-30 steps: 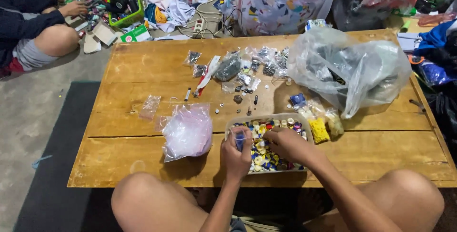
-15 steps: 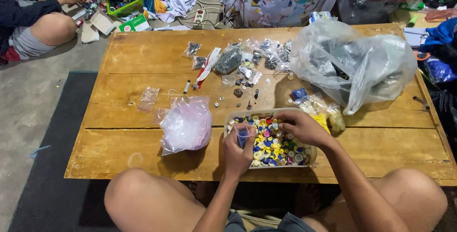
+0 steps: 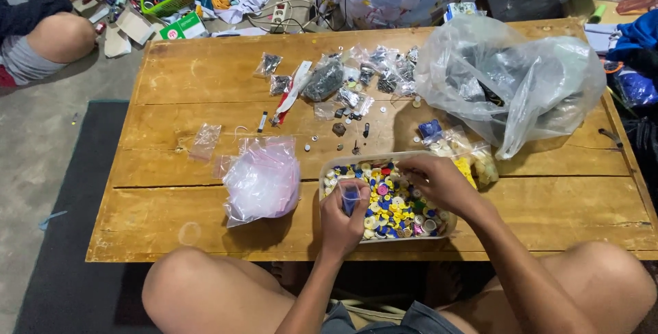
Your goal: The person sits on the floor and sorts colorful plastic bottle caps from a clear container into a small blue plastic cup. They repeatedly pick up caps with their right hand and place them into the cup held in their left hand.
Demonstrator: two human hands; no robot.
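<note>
Your left hand (image 3: pixel 343 217) holds a small clear bag (image 3: pixel 350 195) upright over the near-left part of the tray (image 3: pixel 329 169), fingers pinched round it with its mouth up, so that a piece can drop straight in. The bag shows blue inside. Holding it over the tray means anything that slips falls back among the buttons, in my judgement.

Your right hand (image 3: pixel 439 182) rests palm-down over the buttons (image 3: pixel 394 207) in the tray's far-right part, fingertips curled toward them. I cannot tell whether they have a button pinched; the knuckles hide the tips.

The tray sits at the table's near edge, right of centre, directly before your knees, within reach of both hands. It is full of mixed buttons: yellow, blue, white, some pink.

Just left of the tray lies a puffed pink-tinted bag stack (image 3: pixel 262 180), close to the left hand. Flat empty bags (image 3: pixel 205 140) lie beyond it toward the left edge.

Filled yellow and pale bags (image 3: pixel 473 159) lie touching the tray's far-right corner. A large clear sack (image 3: pixel 507 77) takes up the far-right corner of the table (image 3: pixel 171 197). Small dark packets (image 3: pixel 325 80) are spread along the far edge at centre, with loose bits between them and the tray.

Another person (image 3: pixel 41 26) sits on the floor off the far-left corner, hands in their own clutter.
</note>
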